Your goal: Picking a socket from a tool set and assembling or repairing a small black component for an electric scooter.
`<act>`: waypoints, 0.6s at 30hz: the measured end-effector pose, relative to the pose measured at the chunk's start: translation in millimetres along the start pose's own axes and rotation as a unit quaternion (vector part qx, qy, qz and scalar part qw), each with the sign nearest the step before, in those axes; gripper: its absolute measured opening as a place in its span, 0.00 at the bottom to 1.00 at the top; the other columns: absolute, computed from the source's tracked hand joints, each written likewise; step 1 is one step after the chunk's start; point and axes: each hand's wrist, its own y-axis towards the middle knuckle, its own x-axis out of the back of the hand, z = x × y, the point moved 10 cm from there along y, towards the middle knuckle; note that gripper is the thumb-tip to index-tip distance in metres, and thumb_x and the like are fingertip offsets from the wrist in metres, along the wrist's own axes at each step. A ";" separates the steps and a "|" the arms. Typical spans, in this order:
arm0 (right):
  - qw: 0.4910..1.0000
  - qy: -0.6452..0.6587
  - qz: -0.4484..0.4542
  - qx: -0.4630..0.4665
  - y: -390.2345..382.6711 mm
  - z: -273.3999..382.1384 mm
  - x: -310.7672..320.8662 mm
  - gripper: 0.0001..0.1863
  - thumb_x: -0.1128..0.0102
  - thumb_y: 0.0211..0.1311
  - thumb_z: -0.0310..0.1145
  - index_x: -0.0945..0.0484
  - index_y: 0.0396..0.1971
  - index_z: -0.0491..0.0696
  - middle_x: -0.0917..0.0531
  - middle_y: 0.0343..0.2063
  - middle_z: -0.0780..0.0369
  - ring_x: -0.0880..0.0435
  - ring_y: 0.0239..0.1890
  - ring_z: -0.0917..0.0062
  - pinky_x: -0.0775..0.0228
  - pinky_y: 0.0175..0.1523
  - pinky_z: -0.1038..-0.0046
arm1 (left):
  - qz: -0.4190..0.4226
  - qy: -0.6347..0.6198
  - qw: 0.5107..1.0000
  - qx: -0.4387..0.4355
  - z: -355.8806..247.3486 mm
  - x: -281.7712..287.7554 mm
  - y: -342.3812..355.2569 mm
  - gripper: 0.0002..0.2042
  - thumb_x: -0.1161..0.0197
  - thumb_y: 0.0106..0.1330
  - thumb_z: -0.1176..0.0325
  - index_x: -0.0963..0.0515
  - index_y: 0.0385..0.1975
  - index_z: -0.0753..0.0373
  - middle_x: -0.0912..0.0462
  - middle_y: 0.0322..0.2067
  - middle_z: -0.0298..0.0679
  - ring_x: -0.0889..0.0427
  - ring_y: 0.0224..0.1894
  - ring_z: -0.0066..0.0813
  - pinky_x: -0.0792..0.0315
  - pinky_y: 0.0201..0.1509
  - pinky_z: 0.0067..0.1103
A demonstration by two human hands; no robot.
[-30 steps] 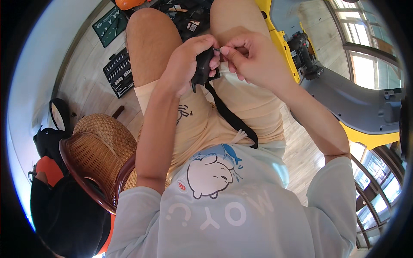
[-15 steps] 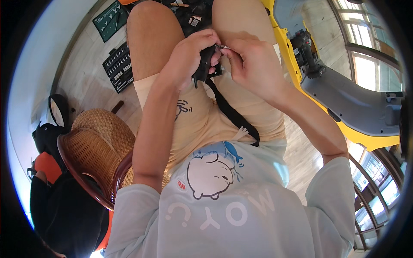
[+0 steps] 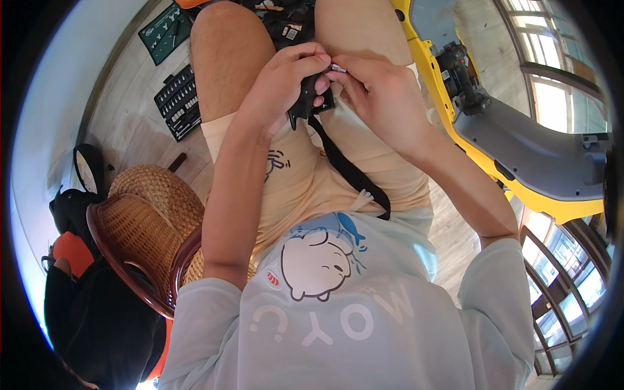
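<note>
head view: the left hand (image 3: 284, 81) is curled around a black, angular, plastic-looking part (image 3: 301, 105) above the lap. the right hand (image 3: 383, 91) pinches a small, silvery, metal-looking piece (image 3: 337, 67) beside the left thumb; contact with the part is unclear. good practice would be bracing both forearms, steadying the part and aligning the 2 pieces before pressing.

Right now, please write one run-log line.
left hand: holds black plastic part; right hand: pinches small silvery piece; floor: open socket set
</note>
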 end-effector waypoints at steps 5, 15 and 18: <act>0.980 0.149 0.047 -0.122 3.3 -13.0 -1.4 0.08 0.39 0.64 0.31 0.20 0.38 0.42 0.15 0.26 0.55 0.15 0.32 0.62 0.23 0.37 0.68 | -0.061 0.022 0.998 -0.001 -5.8 3.7 -3.1 0.05 0.45 0.70 0.70 0.27 0.32 0.62 0.28 0.23 0.31 0.29 0.25 0.17 0.31 0.29 0.18; 0.972 0.110 0.108 -0.177 11.7 -36.6 -17.0 0.08 0.39 0.61 0.28 0.14 0.27 0.41 0.18 0.17 0.53 0.19 0.20 0.59 0.27 0.31 0.64 | -0.047 -0.022 0.999 -0.013 -3.0 3.8 -3.9 0.06 0.46 0.69 0.69 0.27 0.33 0.63 0.27 0.23 0.34 0.28 0.25 0.21 0.31 0.29 0.20; 0.980 0.109 0.074 -0.152 10.6 -32.3 -15.7 0.08 0.39 0.60 0.27 0.14 0.27 0.41 0.18 0.17 0.53 0.19 0.21 0.59 0.27 0.31 0.65 | -0.025 -0.055 0.998 0.004 -0.2 5.3 -1.7 0.08 0.47 0.71 0.66 0.26 0.34 0.64 0.27 0.22 0.35 0.28 0.25 0.22 0.31 0.28 0.20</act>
